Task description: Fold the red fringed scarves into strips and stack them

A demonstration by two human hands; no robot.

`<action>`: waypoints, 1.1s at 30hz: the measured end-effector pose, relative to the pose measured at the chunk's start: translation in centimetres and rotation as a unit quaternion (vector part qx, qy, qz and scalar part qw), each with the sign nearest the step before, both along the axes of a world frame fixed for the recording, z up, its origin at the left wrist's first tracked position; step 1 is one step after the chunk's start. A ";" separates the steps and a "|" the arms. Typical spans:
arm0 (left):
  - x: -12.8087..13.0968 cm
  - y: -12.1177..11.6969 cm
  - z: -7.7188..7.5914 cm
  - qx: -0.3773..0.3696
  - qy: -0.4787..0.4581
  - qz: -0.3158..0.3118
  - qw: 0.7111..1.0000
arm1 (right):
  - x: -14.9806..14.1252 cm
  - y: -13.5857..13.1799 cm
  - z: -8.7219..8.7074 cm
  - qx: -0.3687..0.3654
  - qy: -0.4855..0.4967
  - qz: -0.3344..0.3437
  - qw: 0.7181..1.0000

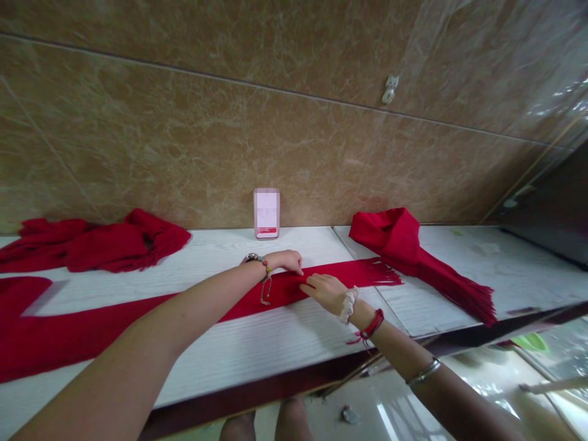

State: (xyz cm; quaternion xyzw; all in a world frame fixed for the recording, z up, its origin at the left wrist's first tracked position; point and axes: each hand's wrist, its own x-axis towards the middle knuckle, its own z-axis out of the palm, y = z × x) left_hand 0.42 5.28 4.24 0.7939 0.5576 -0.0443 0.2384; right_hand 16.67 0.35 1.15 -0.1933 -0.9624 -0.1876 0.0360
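Observation:
A long red scarf [271,293] lies stretched along the white counter, with fringe at its right end. At the scarf's far edge is my left hand [288,261], its fingers curled in and the thumb tip down against the cloth. My right hand [325,290] rests on the scarf just to the right, palm down, fingers extended and slightly apart over the fabric. The two hands are close together but not touching. On the left the scarf widens or turns back, partly hidden by my left forearm.
A folded or looped red scarf [390,239] with fringe lies to the right. Another bunched red cloth with fringe [105,242] sits at the back left. A phone [267,213] leans against the brown tiled wall [202,141]. The white counter [294,349] has a dark front edge.

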 end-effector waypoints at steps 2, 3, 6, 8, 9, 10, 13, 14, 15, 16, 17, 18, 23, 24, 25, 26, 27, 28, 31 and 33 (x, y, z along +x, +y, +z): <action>-0.5 0.0 0.2 -0.011 0.000 -0.001 1.000 | 0.1 -0.1 -0.6 0.022 0.030 -0.015 0.999; -0.8 0.0 0.2 -0.019 -0.001 -0.001 1.000 | 0.1 -0.2 -0.8 0.034 0.039 -0.017 0.999; -1.7 0.1 0.3 -0.042 -0.012 -0.003 0.999 | -0.2 -0.5 -1.1 0.059 0.046 -0.008 0.997; -2.1 0.0 0.3 -0.059 -0.026 -0.005 0.998 | -0.6 -0.7 -1.0 0.063 0.050 -0.017 0.997; -2.2 0.0 0.3 -0.068 -0.035 -0.006 0.997 | -0.8 -0.8 -1.0 0.063 0.053 -0.028 0.996; -2.3 -0.1 0.3 -0.076 -0.046 -0.006 0.996 | -1.0 -0.9 -1.0 0.063 0.056 -0.040 0.996; -2.2 -0.2 0.4 -0.099 -0.082 0.003 0.992 | -1.1 -1.0 -1.0 0.064 0.062 -0.054 0.995; -2.2 -0.2 0.4 -0.105 -0.095 0.009 0.990 | -1.1 -1.1 -1.0 0.064 0.062 -0.049 0.995; -2.1 -0.2 0.4 -0.110 -0.106 0.015 0.988 | -1.1 -1.1 -1.0 0.064 0.061 -0.042 0.995; -2.0 -0.2 0.4 -0.115 -0.117 0.021 0.986 | -1.1 -1.1 -1.0 0.064 0.060 -0.036 0.996; -1.9 -0.2 0.4 -0.120 -0.127 0.027 0.984 | -1.1 -1.1 -0.9 0.063 0.058 -0.033 0.996; -1.9 -0.2 0.3 -0.123 -0.136 0.032 0.983 | -1.1 -1.2 -0.8 0.061 0.055 -0.033 0.996; -2.4 -0.2 0.5 -0.135 -0.183 0.056 0.972 | -1.1 -1.5 -0.3 0.033 0.071 -0.079 0.994; -2.6 -0.1 0.7 -0.133 -0.194 0.061 0.970 | -1.1 -1.6 -0.2 0.020 0.086 -0.095 0.991; -2.7 0.0 1.0 -0.128 -0.205 0.064 0.968 | -1.0 -1.6 -0.1 0.006 0.107 -0.116 0.987; -2.9 0.1 1.4 -0.120 -0.217 0.070 0.966 | -1.0 -1.6 -0.1 -0.010 0.132 -0.141 0.981; -2.9 0.3 1.9 -0.113 -0.232 0.079 0.963 | -0.9 -1.6 0.0 -0.027 0.160 -0.167 0.972; -2.8 0.5 2.5 -0.106 -0.247 0.088 0.959 | -0.9 -1.5 0.1 -0.044 0.193 -0.189 0.962; -1.5 1.3 4.4 -0.103 -0.298 0.101 0.944 | -0.4 -1.2 0.4 -0.081 0.303 -0.205 0.927; 0.1 1.9 5.6 -0.107 -0.314 0.085 0.939 | 0.4 -1.0 0.4 -0.085 0.381 -0.188 0.901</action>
